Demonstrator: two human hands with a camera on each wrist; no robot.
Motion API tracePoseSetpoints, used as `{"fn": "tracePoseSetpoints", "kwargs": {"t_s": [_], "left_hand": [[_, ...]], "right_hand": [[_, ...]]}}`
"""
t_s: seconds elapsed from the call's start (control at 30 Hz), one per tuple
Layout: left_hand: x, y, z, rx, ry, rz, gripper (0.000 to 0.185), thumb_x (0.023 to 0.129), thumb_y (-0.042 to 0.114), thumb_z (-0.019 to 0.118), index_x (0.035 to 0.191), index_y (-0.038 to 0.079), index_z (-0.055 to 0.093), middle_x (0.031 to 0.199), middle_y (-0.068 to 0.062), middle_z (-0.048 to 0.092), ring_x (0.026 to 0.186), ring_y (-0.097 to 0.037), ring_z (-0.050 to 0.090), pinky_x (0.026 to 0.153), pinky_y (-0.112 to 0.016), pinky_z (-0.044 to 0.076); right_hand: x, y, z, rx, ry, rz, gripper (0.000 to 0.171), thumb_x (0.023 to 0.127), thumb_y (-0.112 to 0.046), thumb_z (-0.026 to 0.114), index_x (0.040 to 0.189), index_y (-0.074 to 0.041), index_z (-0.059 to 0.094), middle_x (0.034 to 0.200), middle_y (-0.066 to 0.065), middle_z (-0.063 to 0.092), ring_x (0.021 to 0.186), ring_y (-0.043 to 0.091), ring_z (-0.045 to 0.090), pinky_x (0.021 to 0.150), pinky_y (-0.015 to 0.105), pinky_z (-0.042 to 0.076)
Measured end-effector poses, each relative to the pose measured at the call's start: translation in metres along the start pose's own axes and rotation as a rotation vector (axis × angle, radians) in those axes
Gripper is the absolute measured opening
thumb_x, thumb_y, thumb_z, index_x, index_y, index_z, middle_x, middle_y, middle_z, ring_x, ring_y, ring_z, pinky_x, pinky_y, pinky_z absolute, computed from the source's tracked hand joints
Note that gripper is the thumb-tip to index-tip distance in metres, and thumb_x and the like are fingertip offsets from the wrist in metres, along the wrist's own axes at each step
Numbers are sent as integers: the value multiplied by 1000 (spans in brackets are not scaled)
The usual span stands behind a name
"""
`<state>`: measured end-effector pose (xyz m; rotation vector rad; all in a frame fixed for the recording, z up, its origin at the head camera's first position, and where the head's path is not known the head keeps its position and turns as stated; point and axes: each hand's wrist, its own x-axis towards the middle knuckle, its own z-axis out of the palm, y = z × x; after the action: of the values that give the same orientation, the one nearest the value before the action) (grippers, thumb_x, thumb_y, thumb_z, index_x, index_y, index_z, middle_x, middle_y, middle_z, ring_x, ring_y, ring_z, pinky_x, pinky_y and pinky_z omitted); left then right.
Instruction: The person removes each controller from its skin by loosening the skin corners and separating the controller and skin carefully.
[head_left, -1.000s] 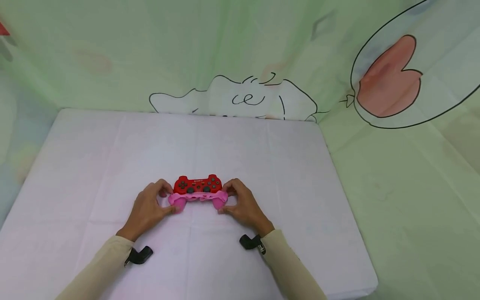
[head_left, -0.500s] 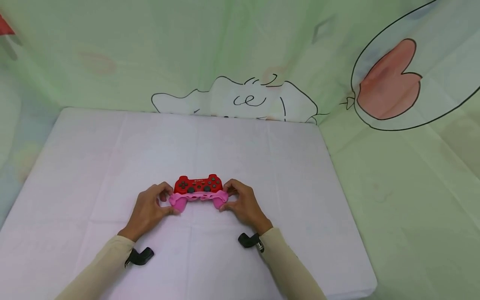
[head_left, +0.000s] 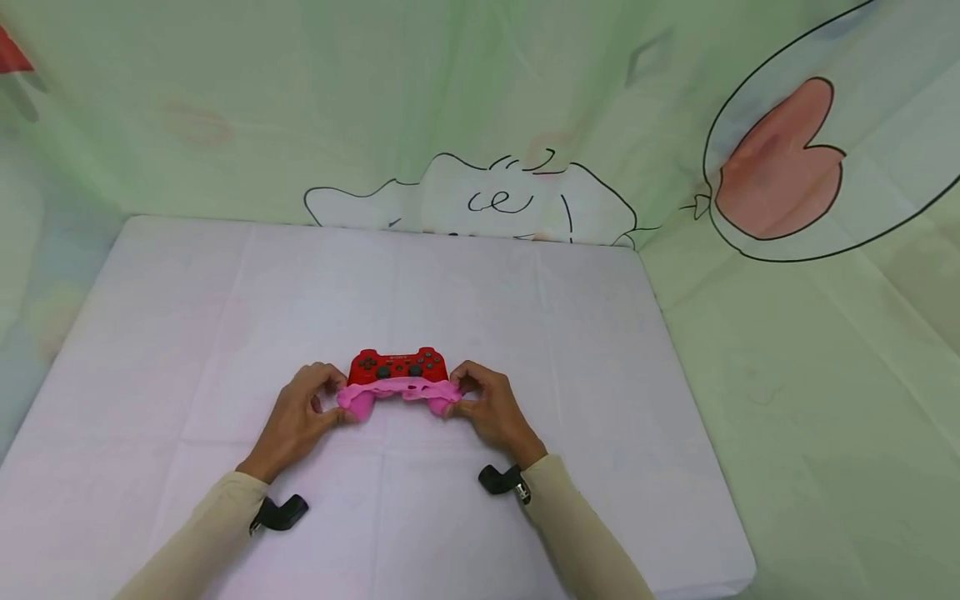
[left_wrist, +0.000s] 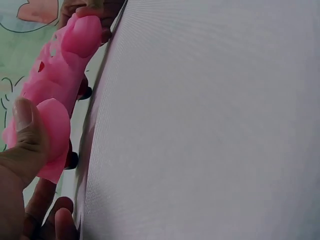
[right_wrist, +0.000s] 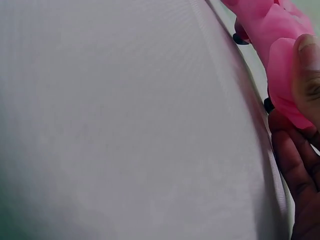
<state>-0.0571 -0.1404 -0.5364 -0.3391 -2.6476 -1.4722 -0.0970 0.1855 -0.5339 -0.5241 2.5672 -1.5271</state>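
A red game controller (head_left: pixel 397 365) with the SONY mark lies in the middle of the head view, its buttons and sticks facing up. A soft pink silicone cover (head_left: pixel 401 387) is stretched over its lower part and both handles. My left hand (head_left: pixel 298 417) pinches the cover at the left handle between thumb and fingers. At the other handle, my right hand (head_left: pixel 491 408) pinches it the same way. Close up in the left wrist view, the pink cover (left_wrist: pixel 55 85) bunches along the controller, with small holes in it. The right wrist view shows my thumb (right_wrist: pixel 309 67) on the covered handle.
A white cloth covers the table (head_left: pixel 480 308) beneath the controller. Green fabric (head_left: pixel 375 92) with cartoon drawings hangs behind and at the sides. Each wrist wears a small black camera mount (head_left: pixel 279 511).
The cover's front edge has shifted slightly up the controller's face, towards the sticks. Both hands keep their pinch and have moved very little.
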Motion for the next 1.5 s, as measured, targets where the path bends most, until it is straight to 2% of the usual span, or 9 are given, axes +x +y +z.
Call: {"fn": "tracePoseSetpoints", "kwargs": {"t_s": [0.1, 0.23, 0.33, 0.47, 0.6, 0.83, 1.07, 1.3, 1.5], "left_hand": [[-1, 0, 0, -76, -20, -40, 41, 78, 12, 95, 103, 19, 64, 104, 1, 63, 87, -17, 55, 70, -20, 46], [-1, -1, 1, -121, -31, -68, 39, 81, 14, 94, 106, 21, 63, 103, 1, 64, 78, -16, 57, 69, -19, 47], [-1, -3, 2, -140, -20, -48, 40, 82, 12, 93, 107, 19, 63, 106, 1, 64, 83, -13, 59, 71, -18, 49], [-2, -4, 3, -214, -9, -35, 42, 81, 7, 93, 108, 17, 62, 112, 1, 62, 92, -11, 62, 75, -17, 54], [-3, -3, 2, -269, -5, -47, 39, 81, 9, 93, 105, 17, 63, 110, 1, 62, 87, -12, 63, 75, -18, 54], [-4, -2, 2, -274, -15, -47, 35, 82, 12, 93, 101, 15, 64, 102, 0, 63, 82, -14, 63, 74, -19, 53], [-4, 1, 3, -312, 4, -29, 39, 81, 9, 93, 104, 12, 63, 105, -2, 60, 83, -13, 64, 76, -19, 55], [-4, 1, 4, -299, -2, -83, 36, 80, 13, 95, 99, 15, 65, 99, -1, 63, 73, -14, 64, 73, -18, 52], [-4, -1, 6, -285, 11, -89, 31, 82, 8, 92, 96, 14, 65, 95, -2, 63, 73, -12, 63, 72, -17, 53]], "right_hand": [[-1, 1, 0, 30, 8, 8, 39, 78, -10, 95, 103, -18, 66, 104, -1, 67, 98, 16, 70, 93, 28, 59], [-3, 1, 0, 92, 13, 33, 38, 79, -16, 94, 104, -16, 66, 112, 3, 67, 104, 17, 71, 96, 26, 60], [-3, 1, 1, 138, 15, 54, 38, 79, -18, 94, 104, -14, 66, 111, 5, 66, 103, 19, 72, 95, 25, 60], [-2, 3, 1, 179, 6, 65, 35, 80, -15, 93, 103, -12, 67, 109, 6, 65, 99, 20, 71, 93, 25, 61], [0, 4, 0, 208, -14, 56, 34, 81, -10, 93, 102, -10, 67, 107, 8, 65, 97, 22, 70, 91, 25, 61], [3, 0, -4, 213, -35, 53, 32, 81, -5, 91, 101, -7, 66, 103, 9, 65, 93, 19, 67, 87, 21, 60], [3, 0, -5, 207, -38, 68, 31, 83, -3, 90, 101, -7, 66, 101, 7, 65, 92, 16, 65, 83, 20, 59], [4, -1, -5, 179, -32, 72, 29, 84, -4, 89, 101, -8, 66, 102, 8, 65, 91, 16, 66, 83, 20, 59], [5, 0, -5, 187, -38, 74, 30, 84, -4, 90, 101, -7, 66, 101, 7, 65, 90, 16, 66, 82, 19, 59]]}}
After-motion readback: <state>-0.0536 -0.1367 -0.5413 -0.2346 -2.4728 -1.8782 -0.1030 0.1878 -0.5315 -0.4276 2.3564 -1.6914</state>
